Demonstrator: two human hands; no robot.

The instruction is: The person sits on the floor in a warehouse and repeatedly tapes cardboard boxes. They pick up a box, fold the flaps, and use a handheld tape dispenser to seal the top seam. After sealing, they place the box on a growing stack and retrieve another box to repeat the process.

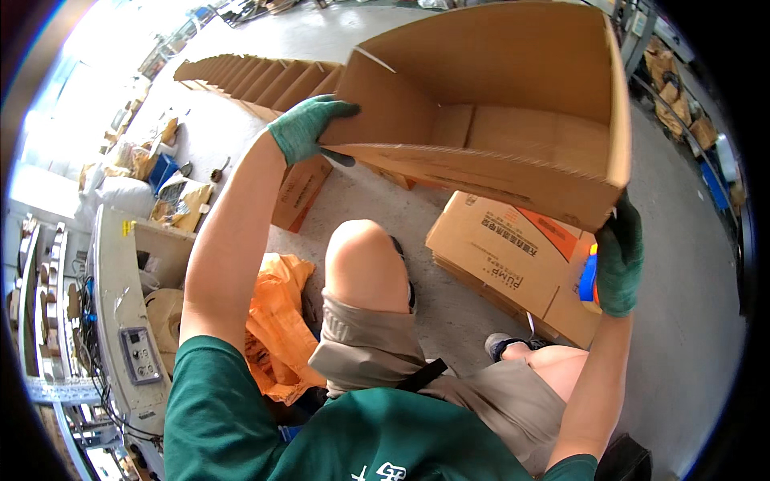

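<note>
An open cardboard box (513,132) is held up in front of me, its open side facing me and its inside bare. My left hand (309,128), in a green glove with dark fingertips, grips the box's left wall, thumb inside and fingers outside. At the box's near right corner, my right hand (621,260), gloved the same way, is closed on the lower edge; some of its fingers are hidden. Against the right palm shows a blue and orange object (589,276), partly hidden, whose kind I cannot make out. Below lies a stack of flattened cartons (513,252) with an orange printed corner.
A long row of open cardboard boxes (265,80) stretches away at the far left. Another carton (301,192) stands on the floor beneath my left forearm. An orange sack (277,329) lies by my knee, next to a beige machine cabinet (132,321). Cluttered shelving (690,120) lines the right side.
</note>
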